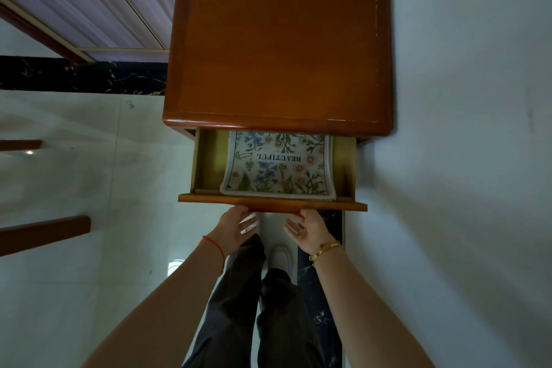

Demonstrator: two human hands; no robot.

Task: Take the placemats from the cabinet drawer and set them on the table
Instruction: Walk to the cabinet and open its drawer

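The drawer [273, 205] of the wooden cabinet [277, 48] stands pulled out. A flowered placemat [277, 167] lies flat inside it, just beyond both hands. The left hand [236, 227] and right hand [307, 230] sit side by side, fingertips at the drawer's front edge. Their fingers are loose and spread, gripping nothing.

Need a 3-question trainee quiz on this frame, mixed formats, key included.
1. True or false: the drawer of the wooden cabinet is closed.
2. Which word is printed on the floral placemat in the drawer? A) WELCOME B) BEAUTIFUL C) KITCHEN
3. Fill in: the left hand and right hand are both at the drawer's ____ panel, neither touching the placemat.
Key: 1 false; 2 B; 3 front.
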